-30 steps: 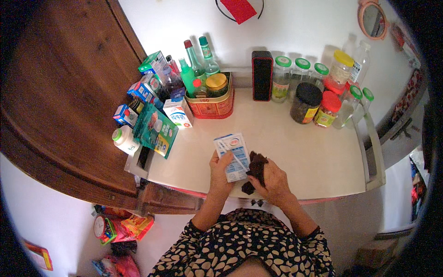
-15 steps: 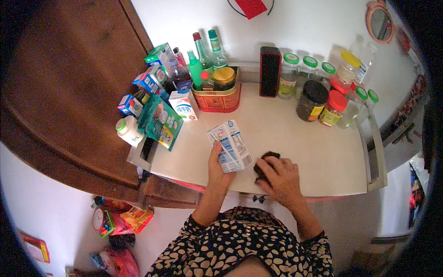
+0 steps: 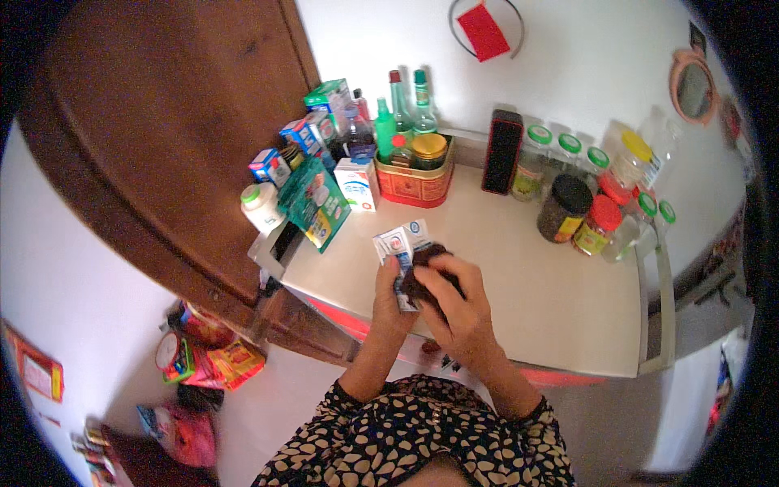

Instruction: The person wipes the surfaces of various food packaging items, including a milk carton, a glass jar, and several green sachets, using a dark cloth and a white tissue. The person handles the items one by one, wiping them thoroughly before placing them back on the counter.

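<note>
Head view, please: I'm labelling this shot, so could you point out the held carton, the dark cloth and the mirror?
Held carton [image 3: 398,244]: head view, on its upper printed front.
Dark cloth [image 3: 419,290]: head view, on its lower bunched part.
Mirror [image 3: 695,92]: head view, on its glass.

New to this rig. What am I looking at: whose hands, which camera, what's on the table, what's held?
No robot: these are a person's bare hands, seen from above by the left of two fisheye cameras worn on the head, so straight edges bend. The left hand holds a white carton; the right hand grips a dark crumpled item, probably cloth, at the carton. On the cream tabletop stand a white box, a red tin holding bottles, a black upright box and jars.
</note>
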